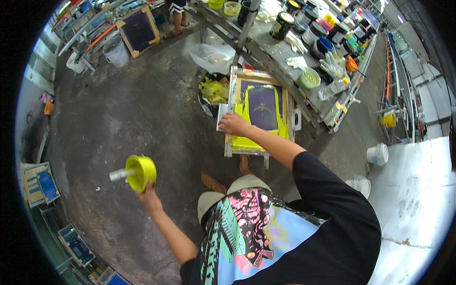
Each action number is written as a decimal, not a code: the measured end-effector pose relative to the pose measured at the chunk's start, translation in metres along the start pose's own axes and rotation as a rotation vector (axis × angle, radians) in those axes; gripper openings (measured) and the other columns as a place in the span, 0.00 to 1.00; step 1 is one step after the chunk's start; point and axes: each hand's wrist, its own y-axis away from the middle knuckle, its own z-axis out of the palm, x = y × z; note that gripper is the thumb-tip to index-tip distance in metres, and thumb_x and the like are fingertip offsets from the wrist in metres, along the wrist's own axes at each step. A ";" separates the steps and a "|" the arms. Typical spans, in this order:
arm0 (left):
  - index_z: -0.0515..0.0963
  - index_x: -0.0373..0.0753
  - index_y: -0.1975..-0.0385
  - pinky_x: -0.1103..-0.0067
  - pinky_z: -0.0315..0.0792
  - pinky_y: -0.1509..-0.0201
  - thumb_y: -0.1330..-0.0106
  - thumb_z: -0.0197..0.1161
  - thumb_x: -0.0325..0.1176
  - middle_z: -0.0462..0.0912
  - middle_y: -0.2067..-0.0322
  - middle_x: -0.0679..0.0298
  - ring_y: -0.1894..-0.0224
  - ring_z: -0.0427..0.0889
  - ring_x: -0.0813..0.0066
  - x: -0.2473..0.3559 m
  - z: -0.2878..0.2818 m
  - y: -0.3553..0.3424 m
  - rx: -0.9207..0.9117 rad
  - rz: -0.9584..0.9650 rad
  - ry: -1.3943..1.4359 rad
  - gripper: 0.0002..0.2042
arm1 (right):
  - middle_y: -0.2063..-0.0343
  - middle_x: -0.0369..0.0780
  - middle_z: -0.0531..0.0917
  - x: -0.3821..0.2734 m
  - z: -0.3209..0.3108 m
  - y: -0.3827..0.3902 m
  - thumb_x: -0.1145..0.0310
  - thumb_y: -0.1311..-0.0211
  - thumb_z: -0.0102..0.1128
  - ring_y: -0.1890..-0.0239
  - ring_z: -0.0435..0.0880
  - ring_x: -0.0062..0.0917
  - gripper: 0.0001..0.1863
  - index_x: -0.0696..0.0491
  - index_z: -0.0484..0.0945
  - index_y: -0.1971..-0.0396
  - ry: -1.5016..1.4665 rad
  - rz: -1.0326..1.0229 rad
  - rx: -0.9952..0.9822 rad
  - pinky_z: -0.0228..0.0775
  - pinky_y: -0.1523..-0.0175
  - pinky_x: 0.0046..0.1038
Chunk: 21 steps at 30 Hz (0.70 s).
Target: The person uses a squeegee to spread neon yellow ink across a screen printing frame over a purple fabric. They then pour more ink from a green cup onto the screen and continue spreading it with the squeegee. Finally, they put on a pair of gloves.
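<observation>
My left hand (150, 198) grips a bright yellow tub (145, 172) from below, out to the left over the floor. A pale, blurred handle (118, 175) sticks out of the tub's mouth. My right hand (232, 124) is closed on a flat whitish piece (222, 115) at the left side of a screen-printing frame; its exact kind cannot be made out. The wooden-edged frame (236, 78) leans in front of me, its dark mesh (262, 107) bordered by wet-looking yellow ink (284, 128).
A long table (304, 85) at the upper right carries several ink jars (282, 24), a clear bottle (334, 89) and white gloves (332, 66). Beside the frame sits a bin of yellow waste (213, 90). White buckets (377, 154) stand at right. Another person's legs (177, 19) show at the far end.
</observation>
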 end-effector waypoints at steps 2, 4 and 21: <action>0.64 0.45 0.30 0.65 0.72 0.38 0.34 0.70 0.24 0.73 0.37 0.63 0.38 0.74 0.65 0.002 -0.028 0.043 0.104 0.005 -0.040 0.33 | 0.61 0.37 0.83 0.022 0.020 -0.034 0.52 0.27 0.54 0.47 0.79 0.33 0.17 0.47 0.86 0.61 0.210 -0.109 -0.080 0.68 0.41 0.42; 0.68 0.48 0.34 0.67 0.73 0.43 0.33 0.70 0.29 0.76 0.40 0.66 0.43 0.77 0.69 -0.003 -0.041 0.073 0.190 0.004 -0.026 0.28 | 0.60 0.36 0.83 0.056 0.036 -0.057 0.47 0.26 0.51 0.46 0.78 0.32 0.20 0.46 0.86 0.62 0.224 -0.174 -0.076 0.64 0.39 0.44; 0.73 0.46 0.39 0.65 0.74 0.40 0.31 0.68 0.31 0.81 0.43 0.66 0.45 0.80 0.71 -0.006 0.006 0.083 0.140 -0.018 0.105 0.21 | 0.65 0.42 0.89 0.104 -0.033 -0.077 0.38 0.23 0.33 0.55 0.85 0.37 0.35 0.47 0.88 0.64 0.329 -0.136 -0.450 0.65 0.43 0.45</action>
